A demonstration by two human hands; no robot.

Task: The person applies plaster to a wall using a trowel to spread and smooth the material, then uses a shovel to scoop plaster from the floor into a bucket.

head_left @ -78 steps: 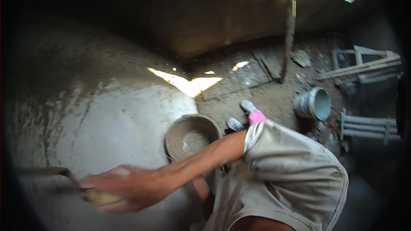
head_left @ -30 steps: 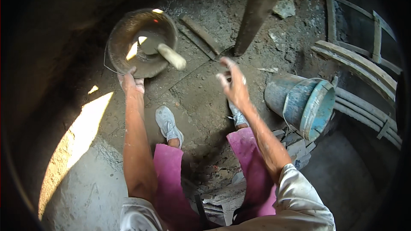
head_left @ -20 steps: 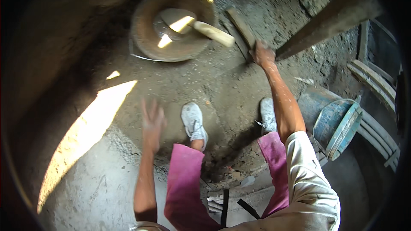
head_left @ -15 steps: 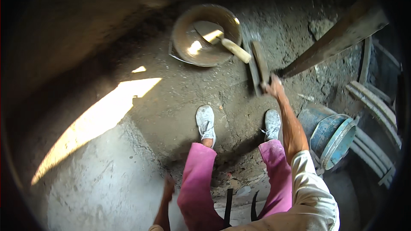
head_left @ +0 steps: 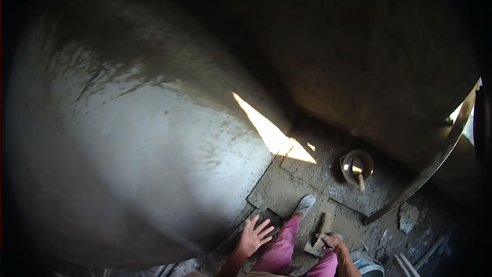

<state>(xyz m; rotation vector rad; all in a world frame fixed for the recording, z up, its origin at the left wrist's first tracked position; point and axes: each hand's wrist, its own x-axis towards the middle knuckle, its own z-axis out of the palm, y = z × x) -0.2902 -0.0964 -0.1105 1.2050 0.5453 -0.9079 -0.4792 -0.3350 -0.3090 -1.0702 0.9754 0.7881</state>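
Observation:
In my right hand (head_left: 334,241) I hold a plastering float (head_left: 326,221) by its near end, low in front of my right leg. Its flat, mortar-coloured part shows below the fingers; the grip itself is partly hidden. My left hand (head_left: 254,237) is raised empty beside my left leg, fingers spread, over the edge of a smooth pale grey surface (head_left: 154,159). Farther ahead on the floor stands a round basin (head_left: 344,175). A trowel rests in it, with its wooden handle (head_left: 362,183) sticking out over the near rim.
A slanting wooden post (head_left: 410,195) rises at the right. A blue bucket (head_left: 370,266) stands by my right arm. A rough lump of rubble (head_left: 408,217) lies beyond it. A sunlit patch (head_left: 271,133) crosses the floor near the dark wall (head_left: 359,72).
My view has swung left and up, bringing the grey surface into sight. My right hand has drawn the float back from beside the basin towards my legs. My left hand has come up, fingers spread.

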